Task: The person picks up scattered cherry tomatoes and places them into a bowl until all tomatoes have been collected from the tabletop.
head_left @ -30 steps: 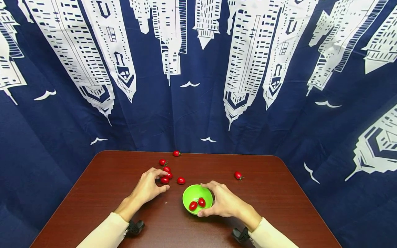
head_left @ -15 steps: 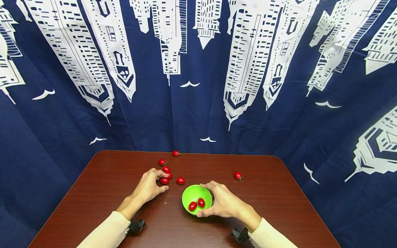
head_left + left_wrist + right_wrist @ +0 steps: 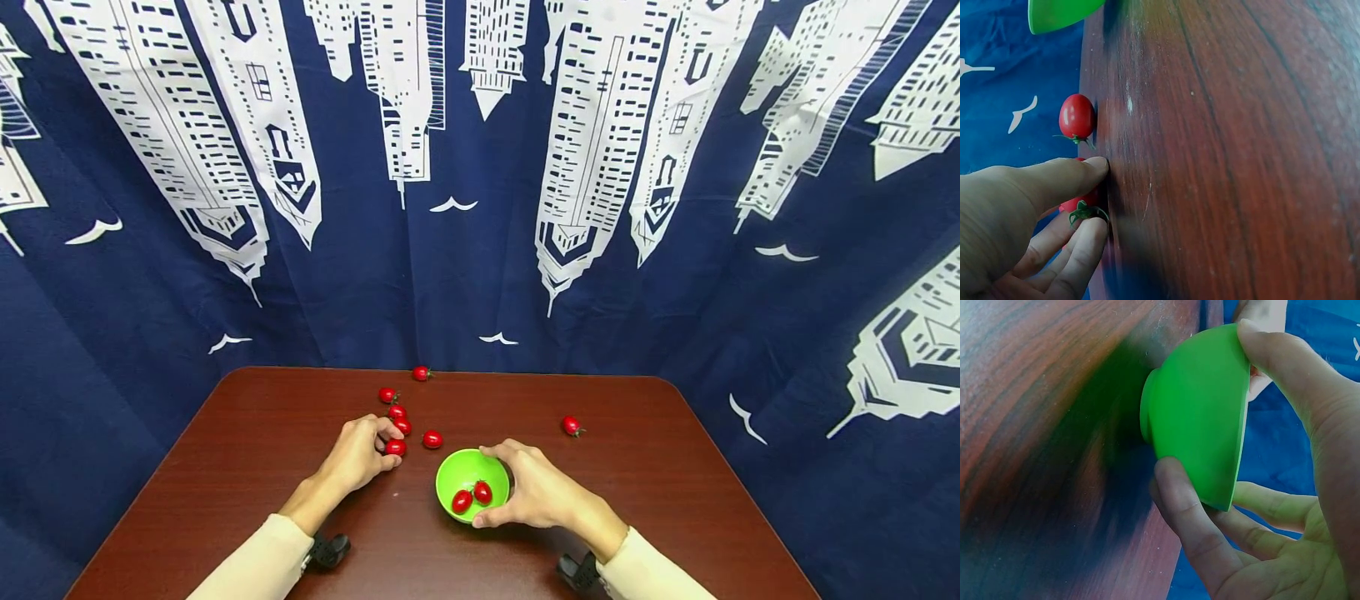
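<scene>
Left hand (image 3: 358, 457) pinches tomato (image 3: 395, 447); right hand (image 3: 536, 496) grips green bowl (image 3: 450, 477); 5 loose tomatoes (image 3: 432, 438) nearby on table (image 3: 675, 483).

Small, glossy red cherry tomato with a green stem (image 3: 395, 447), lying on the brown wooden table just left of the bowl, pinched between thumb and fingers of the left hand (image 3: 358, 454); apparently in contact with the tabletop, though the wrist view is partly blocked; small round bright green plastic bowl (image 3: 453, 469), upright on the table, gripped at its rim and wall by the right hand (image 3: 534, 495); two red cherry tomatoes (image 3: 472, 497) lie inside it, side by side.
</scene>
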